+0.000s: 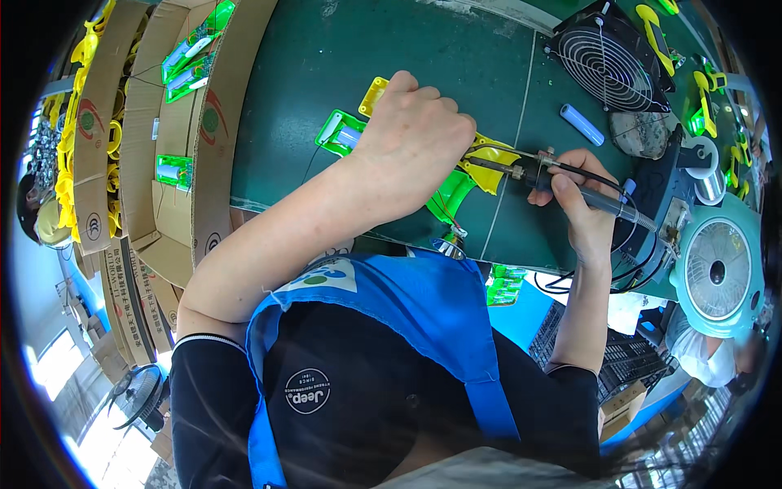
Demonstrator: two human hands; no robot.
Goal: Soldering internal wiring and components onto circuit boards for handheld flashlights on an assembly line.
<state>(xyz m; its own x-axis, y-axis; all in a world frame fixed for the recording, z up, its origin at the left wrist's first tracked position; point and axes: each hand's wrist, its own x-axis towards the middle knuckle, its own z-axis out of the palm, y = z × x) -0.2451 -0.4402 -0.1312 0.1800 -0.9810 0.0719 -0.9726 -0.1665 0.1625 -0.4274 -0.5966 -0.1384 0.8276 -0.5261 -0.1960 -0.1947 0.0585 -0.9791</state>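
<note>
My left hand [415, 134] is curled closed, knuckles up, over small plastic parts on the green bench; what its fingers hold is hidden underneath. A yellow plastic shell [491, 163] and a bright green shell [450, 196] stick out beside it, with wires and a small silvery lamp reflector [450, 247] at the green one's near end. To its left lie another green shell with a battery cell [340, 134] and a yellow piece [373, 96]. My right hand [582, 204] grips a soldering iron [533, 171] with a thin feed tube, its tip pointing left at the yellow shell.
A loose blue cell [582, 125] lies near a black fan with a wire guard [607, 65]. A solder spool [707, 175] and a teal fan [718, 269] stand at the right. An open carton [216, 138] with green assemblies borders the left. Cables hang by my right wrist.
</note>
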